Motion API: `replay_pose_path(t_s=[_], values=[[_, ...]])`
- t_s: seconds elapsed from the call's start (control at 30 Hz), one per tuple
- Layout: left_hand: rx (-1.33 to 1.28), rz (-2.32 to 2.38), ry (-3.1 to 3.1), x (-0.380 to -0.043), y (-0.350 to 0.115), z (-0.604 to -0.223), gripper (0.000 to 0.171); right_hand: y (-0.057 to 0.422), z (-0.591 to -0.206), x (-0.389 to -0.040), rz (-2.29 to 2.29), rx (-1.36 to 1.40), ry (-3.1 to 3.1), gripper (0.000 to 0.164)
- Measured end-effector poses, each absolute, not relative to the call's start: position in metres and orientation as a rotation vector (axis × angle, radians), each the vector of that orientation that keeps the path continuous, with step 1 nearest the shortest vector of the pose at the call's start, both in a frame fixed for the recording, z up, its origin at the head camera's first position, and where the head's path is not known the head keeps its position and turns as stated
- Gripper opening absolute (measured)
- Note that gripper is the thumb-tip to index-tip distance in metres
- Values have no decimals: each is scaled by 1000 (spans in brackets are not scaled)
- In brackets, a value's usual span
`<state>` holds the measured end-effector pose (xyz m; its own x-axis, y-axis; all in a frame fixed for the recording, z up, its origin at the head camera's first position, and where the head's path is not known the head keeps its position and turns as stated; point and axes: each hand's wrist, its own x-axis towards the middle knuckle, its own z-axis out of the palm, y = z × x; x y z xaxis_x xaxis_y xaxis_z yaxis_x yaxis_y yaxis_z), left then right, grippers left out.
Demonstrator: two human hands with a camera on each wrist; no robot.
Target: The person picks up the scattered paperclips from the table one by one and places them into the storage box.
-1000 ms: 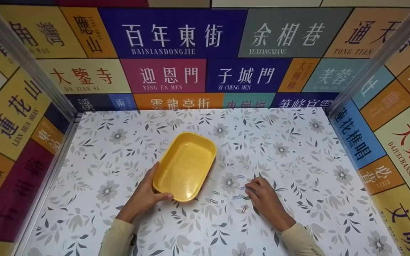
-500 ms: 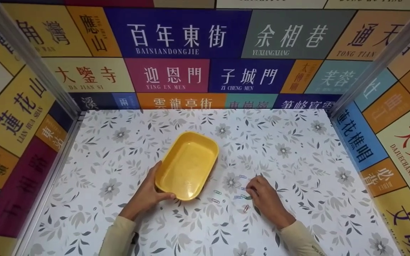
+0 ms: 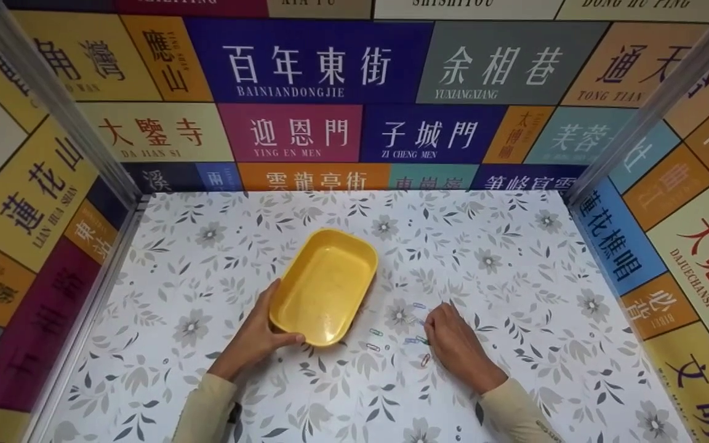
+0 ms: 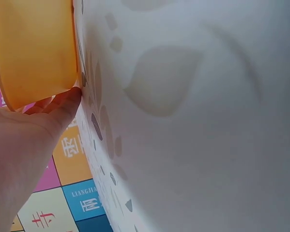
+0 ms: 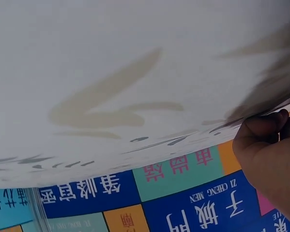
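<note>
A yellow plastic tray with rounded corners and nothing in it stands tilted to the right on the patterned table surface. My left hand grips its near left corner, thumb along the near end and fingers against the left side; the left wrist view has the fingers low on the tray wall. To the right, my right hand pinches at the table among small paper clips, fingertips together where a blue clip lay; they hide that clip. Left of the hand lie a blue paper clip and a red paper clip.
Between tray and right hand lie a green paper clip and a pale reddish paper clip. Another blue paper clip lies farther back. Panels of coloured signs wall the table at the back and both sides.
My right fingertips have moved slightly left and closed over the blue clip, which showed beside them before. The left hand and tray hold their place; the head view has shifted a little.
</note>
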<state>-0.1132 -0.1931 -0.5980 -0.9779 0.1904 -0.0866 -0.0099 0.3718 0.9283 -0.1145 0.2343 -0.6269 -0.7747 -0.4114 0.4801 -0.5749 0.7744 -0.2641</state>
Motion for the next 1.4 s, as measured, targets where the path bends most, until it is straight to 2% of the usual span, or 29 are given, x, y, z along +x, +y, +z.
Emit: replay_pose_path(t_s=[0.27, 0.5, 1.0, 1.4], values=[[146, 1639, 2448, -115, -192, -598, 130, 233, -614, -117, 988, 585, -2699, 19], [127, 1640, 2443, -115, -191, -598, 129, 225, -600, -124, 1203, 561, -2706, 16], [119, 1625, 2456, -113, -191, -598, 128, 202, -579, -139, 1183, 616, -2749, 16], [95, 1638, 2452, -112, -190, -598, 129, 181, -571, -151, 1153, 793, -2717, 10]])
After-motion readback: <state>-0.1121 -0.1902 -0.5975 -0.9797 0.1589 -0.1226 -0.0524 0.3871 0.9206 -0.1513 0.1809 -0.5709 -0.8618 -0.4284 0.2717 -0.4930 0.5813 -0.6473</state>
